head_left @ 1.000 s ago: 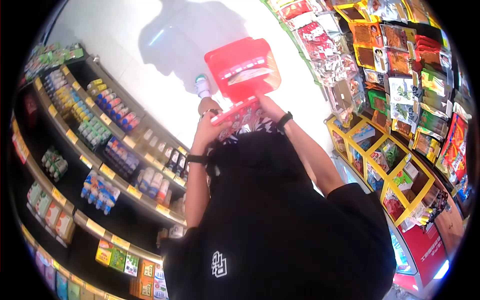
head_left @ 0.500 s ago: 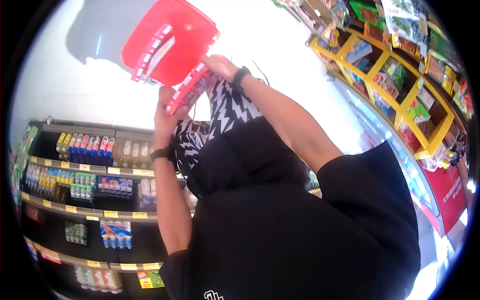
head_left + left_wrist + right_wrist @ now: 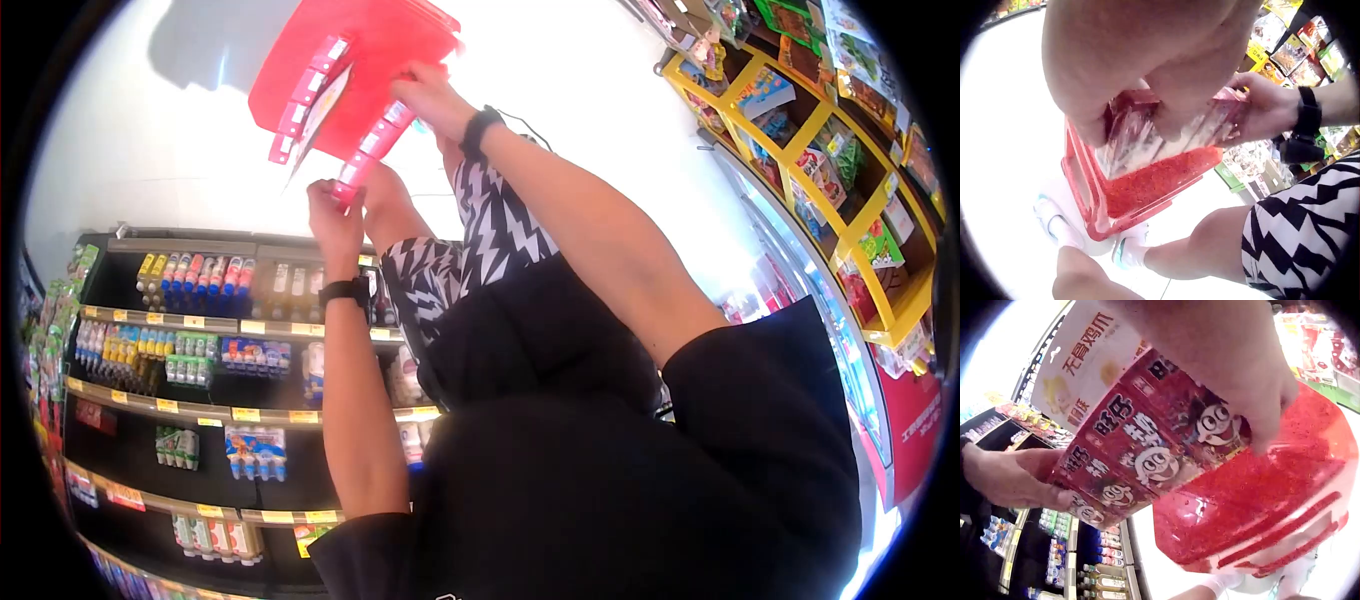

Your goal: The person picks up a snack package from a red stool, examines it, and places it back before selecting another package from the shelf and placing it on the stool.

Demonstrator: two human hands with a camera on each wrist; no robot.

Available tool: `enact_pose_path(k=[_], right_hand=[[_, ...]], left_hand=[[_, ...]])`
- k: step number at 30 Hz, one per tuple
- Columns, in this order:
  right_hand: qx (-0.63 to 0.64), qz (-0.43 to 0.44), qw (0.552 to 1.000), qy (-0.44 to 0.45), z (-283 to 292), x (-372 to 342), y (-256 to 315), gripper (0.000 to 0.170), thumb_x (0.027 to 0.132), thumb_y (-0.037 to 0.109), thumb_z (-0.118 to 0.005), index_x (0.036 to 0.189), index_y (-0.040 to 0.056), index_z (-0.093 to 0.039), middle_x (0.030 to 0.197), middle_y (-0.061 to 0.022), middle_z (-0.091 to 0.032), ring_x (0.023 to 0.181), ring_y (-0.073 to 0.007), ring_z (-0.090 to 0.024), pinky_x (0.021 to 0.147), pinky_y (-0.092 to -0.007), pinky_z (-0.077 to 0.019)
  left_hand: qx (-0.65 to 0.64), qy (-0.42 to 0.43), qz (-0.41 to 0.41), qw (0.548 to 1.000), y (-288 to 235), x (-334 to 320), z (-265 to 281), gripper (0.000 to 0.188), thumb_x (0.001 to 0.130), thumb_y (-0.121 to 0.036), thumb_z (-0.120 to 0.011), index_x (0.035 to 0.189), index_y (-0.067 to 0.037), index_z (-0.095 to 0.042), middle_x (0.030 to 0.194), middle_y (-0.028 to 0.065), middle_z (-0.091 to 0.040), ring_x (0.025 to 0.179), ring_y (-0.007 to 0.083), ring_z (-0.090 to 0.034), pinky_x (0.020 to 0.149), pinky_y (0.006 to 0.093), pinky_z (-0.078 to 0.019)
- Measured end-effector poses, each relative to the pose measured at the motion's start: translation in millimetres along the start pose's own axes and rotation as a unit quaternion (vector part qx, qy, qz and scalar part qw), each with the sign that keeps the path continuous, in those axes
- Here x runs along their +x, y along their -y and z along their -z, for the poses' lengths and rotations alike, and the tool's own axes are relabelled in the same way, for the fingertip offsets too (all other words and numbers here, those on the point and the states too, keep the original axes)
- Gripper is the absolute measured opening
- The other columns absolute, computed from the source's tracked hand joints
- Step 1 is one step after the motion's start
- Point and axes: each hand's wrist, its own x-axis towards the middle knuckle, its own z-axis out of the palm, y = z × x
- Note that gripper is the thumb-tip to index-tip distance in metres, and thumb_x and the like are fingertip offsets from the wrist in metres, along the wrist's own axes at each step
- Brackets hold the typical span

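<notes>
A pack of red milk cartons (image 3: 372,145) with cartoon faces is gripped at its two ends, close over the near side of the red shopping basket (image 3: 400,40). My left hand (image 3: 335,215) holds the nearer end, fingers bent over its edge in the left wrist view. At the far end my right hand (image 3: 432,98) grips the pack from above. The printed front of the milk pack (image 3: 1154,456) faces the right wrist camera. Inside the basket stand another row of red cartons (image 3: 308,95) and a white snack bag (image 3: 325,112).
Shelves of bottled drinks (image 3: 200,275) line the left side. To the right are a yellow rack (image 3: 845,235) of packaged snacks and a glass-fronted cooler (image 3: 810,290). The person's legs, in zigzag-patterned shorts (image 3: 490,235), are close below the basket.
Both hands have carried the milk pack away from the body, in front of the legs, to the basket's near side. The head view has turned, bringing the basket to the upper left.
</notes>
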Motion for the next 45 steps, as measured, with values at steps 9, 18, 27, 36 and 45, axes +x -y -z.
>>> enact_pose_path(k=[9, 18, 27, 36, 45], right_hand=[[-0.152, 0.003, 0.988, 0.005, -28, 8, -4, 0.028, 0.077, 0.019, -0.054, 0.093, -0.0042, -0.057, 0.087, -0.019, -0.062, 0.083, -0.0294, -0.06, 0.075, -0.0367, -0.0473], [-0.054, -0.081, 0.995, 0.0, -17, 11, -29, 0.071, 0.077, 0.038, -0.061, 0.12, -0.0122, -0.033, 0.107, -0.0238, -0.056, 0.103, -0.0294, -0.055, 0.085, -0.0327, -0.0442], [-0.015, -0.067, 0.995, 0.073, -14, 15, -37, 0.058, 0.084, 0.042, -0.051, 0.122, -0.001, -0.044, 0.11, -0.0175, -0.057, 0.102, -0.0267, -0.055, 0.086, -0.0313, -0.0429], [-0.083, -0.049, 0.994, 0.049, -17, 27, -11, 0.046, 0.083, 0.036, -0.049, 0.116, 0.0033, -0.052, 0.107, -0.0186, -0.059, 0.1, -0.0288, -0.057, 0.087, -0.0339, -0.0429], [-0.093, -0.03, 0.995, 0.024, -21, 44, 6, 0.043, 0.083, 0.034, -0.048, 0.114, 0.0042, -0.053, 0.104, -0.0189, -0.06, 0.099, -0.0295, -0.057, 0.086, -0.0336, -0.0437]], left_hand=[[-0.002, -0.041, 0.16, 0.986, 34, 0, -23, 0.045, 0.076, -0.017, -0.069, 0.107, 0.004, -0.045, 0.105, 0.0172, -0.051, 0.088, 0.0213, -0.056, 0.075, 0.0307, -0.0459], [-0.201, -0.011, 0.215, 0.956, 45, -1, -28, 0.038, 0.086, -0.023, -0.057, 0.106, 0.001, -0.035, 0.107, 0.017, -0.047, 0.095, 0.022, -0.055, 0.076, 0.0314, -0.05], [-0.289, -0.023, 0.291, 0.912, 22, 11, -13, 0.072, 0.085, -0.025, -0.059, 0.131, 0.002, -0.011, 0.117, 0.0216, -0.046, 0.103, 0.0271, -0.053, 0.084, 0.0362, -0.0465], [-0.319, 0.005, 0.249, 0.914, 2, 20, 2, 0.062, 0.087, -0.022, -0.056, 0.131, 0.004, -0.021, 0.117, 0.0222, -0.047, 0.105, 0.0275, -0.052, 0.084, 0.0363, -0.0468], [-0.287, 0.0, 0.24, 0.927, -7, 30, -5, 0.057, 0.089, -0.023, -0.052, 0.131, 0.002, -0.023, 0.116, 0.019, -0.05, 0.106, 0.0269, -0.053, 0.086, 0.0361, -0.0458]])
